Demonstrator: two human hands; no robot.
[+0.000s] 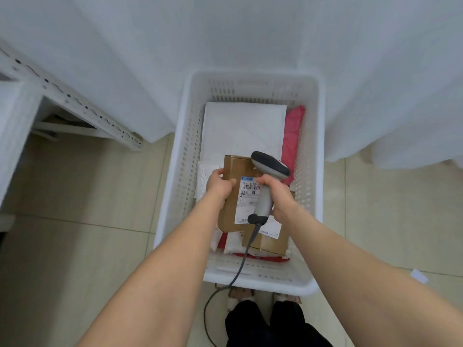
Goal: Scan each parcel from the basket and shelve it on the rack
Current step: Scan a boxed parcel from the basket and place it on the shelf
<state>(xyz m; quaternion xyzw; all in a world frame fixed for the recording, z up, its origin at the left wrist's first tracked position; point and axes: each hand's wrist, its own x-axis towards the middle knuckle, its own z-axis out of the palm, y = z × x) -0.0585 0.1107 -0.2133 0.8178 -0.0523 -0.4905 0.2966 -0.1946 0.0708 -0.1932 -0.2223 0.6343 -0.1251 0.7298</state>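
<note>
Box (pixel 236 167), stiff cardboard, likely light: my left hand (pixel 219 183) grips its nine o'clock edge; my right hand (pixel 278 195) clasps scanner (pixel 269 164) at three o'clock.

**Colours and patterns: basket contents**
The basket (pixel 189 146) is shown in white with slotted walls; the cardboard box (pixel 234 169) in brown, its label (pixel 246 206) white with black barcode; the scanner (pixel 264 200) grey, black-headed; the mailer (pixel 243 128) white; the bag (pixel 293 134) pink.

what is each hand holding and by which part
The left hand grips the cardboard box by its left edge; the right hand grips the scanner by its grey handle.
</note>
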